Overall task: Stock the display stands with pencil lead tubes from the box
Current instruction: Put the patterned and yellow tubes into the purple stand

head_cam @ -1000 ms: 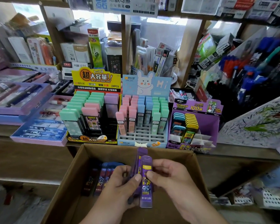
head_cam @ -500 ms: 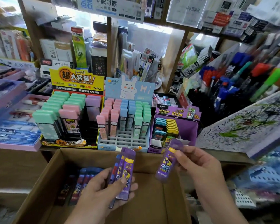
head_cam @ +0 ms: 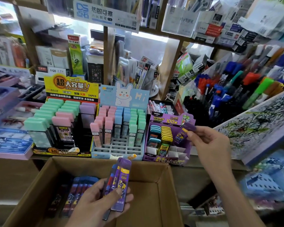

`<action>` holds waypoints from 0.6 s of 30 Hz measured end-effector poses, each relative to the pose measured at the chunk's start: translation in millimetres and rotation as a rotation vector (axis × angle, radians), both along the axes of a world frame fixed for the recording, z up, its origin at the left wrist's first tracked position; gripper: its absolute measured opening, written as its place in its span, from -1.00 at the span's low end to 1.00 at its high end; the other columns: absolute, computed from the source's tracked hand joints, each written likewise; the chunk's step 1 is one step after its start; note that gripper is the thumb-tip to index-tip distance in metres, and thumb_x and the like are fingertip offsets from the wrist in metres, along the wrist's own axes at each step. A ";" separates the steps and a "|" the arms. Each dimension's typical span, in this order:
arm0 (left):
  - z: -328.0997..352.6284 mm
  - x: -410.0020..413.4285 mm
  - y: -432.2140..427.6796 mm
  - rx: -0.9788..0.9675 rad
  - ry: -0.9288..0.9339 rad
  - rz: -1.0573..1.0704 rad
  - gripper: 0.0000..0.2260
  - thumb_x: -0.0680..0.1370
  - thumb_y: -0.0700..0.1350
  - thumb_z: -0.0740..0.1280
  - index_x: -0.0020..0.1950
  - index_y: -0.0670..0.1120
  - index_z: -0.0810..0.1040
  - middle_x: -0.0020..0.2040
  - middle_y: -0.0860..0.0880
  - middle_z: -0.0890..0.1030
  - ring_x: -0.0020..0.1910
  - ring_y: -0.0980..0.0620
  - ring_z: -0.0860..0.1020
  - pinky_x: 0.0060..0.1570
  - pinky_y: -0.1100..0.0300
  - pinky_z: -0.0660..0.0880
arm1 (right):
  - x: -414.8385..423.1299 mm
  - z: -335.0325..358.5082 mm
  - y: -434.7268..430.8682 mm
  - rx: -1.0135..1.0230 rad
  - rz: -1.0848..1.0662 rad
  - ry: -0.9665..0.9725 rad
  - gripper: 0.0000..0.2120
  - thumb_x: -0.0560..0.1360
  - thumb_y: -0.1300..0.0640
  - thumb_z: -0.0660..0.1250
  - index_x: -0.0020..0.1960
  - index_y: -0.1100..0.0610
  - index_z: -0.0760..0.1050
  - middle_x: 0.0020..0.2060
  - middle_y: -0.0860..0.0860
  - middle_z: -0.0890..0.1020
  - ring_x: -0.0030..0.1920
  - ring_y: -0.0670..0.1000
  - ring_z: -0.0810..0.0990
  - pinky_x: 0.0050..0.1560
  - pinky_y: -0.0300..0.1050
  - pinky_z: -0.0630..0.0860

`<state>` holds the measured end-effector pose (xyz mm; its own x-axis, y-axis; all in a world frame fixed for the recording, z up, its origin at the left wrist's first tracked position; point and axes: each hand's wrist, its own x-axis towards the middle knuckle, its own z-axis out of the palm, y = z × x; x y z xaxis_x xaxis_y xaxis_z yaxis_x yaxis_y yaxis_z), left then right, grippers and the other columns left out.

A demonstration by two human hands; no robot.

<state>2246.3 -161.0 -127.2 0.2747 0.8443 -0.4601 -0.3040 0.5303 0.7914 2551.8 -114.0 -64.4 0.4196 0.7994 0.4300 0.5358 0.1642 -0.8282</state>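
1. Right hand [head_cam: 208,141]: the grip pinches one purple tube [head_cam: 186,131] between thumb and fingertips. The tube hangs cap-up over the right side of the purple stand [head_cam: 168,119] and is not yet seated.
2. Left hand [head_cam: 102,200]: the grip is curled round a small bundle of tubes [head_cam: 121,181], thumb pressed across the front one. The bundle sits above the open box [head_cam: 164,190].
3. Purple stand, filled part: the left column carries teal-capped tubes and the middle column yellow-capped ones, mostly in the rear rows.
4. Purple stand, open part: the white dividers of the right column and the front row show no tubes. No purple-capped tube is visible in the stand, so this colour appears to be just starting.
5. Supply: more dark tubes [head_cam: 82,185] lie flat along the left side of the box floor. Their count cannot be read.
6. Blue stand [head_cam: 120,150]: its front rows of slots also stand bare. Whether the box holds stock for it cannot be told.
7. Assessment: the task looks nearer its start than its end, with the held tube, the bundle and the box contents still to place.
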 end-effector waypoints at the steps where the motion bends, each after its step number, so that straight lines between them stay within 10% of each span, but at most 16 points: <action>1: 0.7 -0.8 -0.4 0.000 0.007 0.001 -0.71 0.46 -0.32 0.43 0.18 -0.21 0.58 -0.03 -0.26 0.73 -0.07 -0.24 0.73 -0.22 -0.02 0.68 | -0.7 -1.7 3.9 -0.014 -0.015 -0.028 -0.77 0.52 0.28 0.46 -0.02 -0.05 0.70 -0.23 -0.10 0.74 -0.19 -0.07 0.72 -0.17 -0.11 0.67; 9: -3.4 0.5 1.5 0.002 0.030 0.005 -0.70 0.44 -0.31 0.44 0.16 -0.21 0.60 -0.03 -0.26 0.73 -0.07 -0.24 0.73 -0.23 -0.03 0.68 | -4.9 -9.5 19.6 -0.166 -0.093 -0.214 -0.86 0.54 0.18 0.46 0.02 -0.04 0.69 -0.32 -0.26 0.66 -0.26 -0.23 0.66 -0.29 -0.32 0.57; 18: -8.1 0.0 3.1 -0.002 0.003 -0.016 -0.58 0.30 -0.25 0.48 0.16 -0.18 0.59 -0.03 -0.25 0.74 -0.07 -0.25 0.73 -0.24 -0.03 0.67 | -10.0 -10.7 26.4 -0.340 -0.110 -0.339 -0.75 0.62 0.07 0.34 -0.23 0.05 0.63 -0.41 -0.02 0.62 -0.47 0.01 0.62 -0.43 0.02 0.60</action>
<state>2246.3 -158.0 -135.3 0.2873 0.8387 -0.4627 -0.2930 0.5368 0.7912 2541.8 -87.6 -75.1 0.3912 0.8769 0.2794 0.7834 -0.1580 -0.6011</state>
